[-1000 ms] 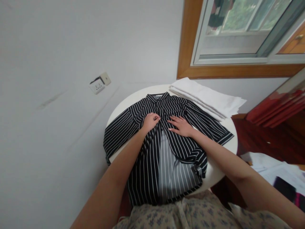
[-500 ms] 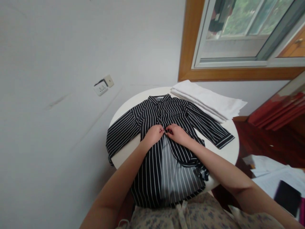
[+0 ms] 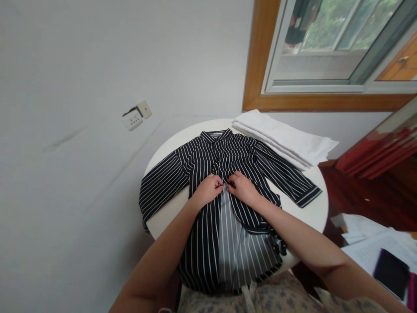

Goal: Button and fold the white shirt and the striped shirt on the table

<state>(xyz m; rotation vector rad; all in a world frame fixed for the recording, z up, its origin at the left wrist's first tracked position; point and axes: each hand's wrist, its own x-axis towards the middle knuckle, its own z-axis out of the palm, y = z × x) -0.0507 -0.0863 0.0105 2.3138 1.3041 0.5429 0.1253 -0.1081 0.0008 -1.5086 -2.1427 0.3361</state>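
A black shirt with white stripes (image 3: 203, 226) lies front up on a round white table (image 3: 169, 221), its collar toward the wall and its sleeves spread to both sides. Its front edges are together above my hands and part below them, where the greyish inner side shows. My left hand (image 3: 208, 190) pinches the left front edge at mid-length. Close beside it, my right hand (image 3: 241, 188) pinches the opposite edge. The fingertips nearly meet; any button between them is too small to make out. The hem hangs over the near table edge against my patterned clothing.
Folded white cloth (image 3: 283, 137) lies at the table's back right, beside the right sleeve. A wall with a socket (image 3: 133, 119) borders the left and back. At lower right are papers (image 3: 374, 243) and a dark flat object (image 3: 391, 273). A red curtain (image 3: 387, 148) hangs at right.
Both hands have stayed at the front opening, shifting slightly, with the fingertips a little lower on the shirt. The camera view has moved slightly.
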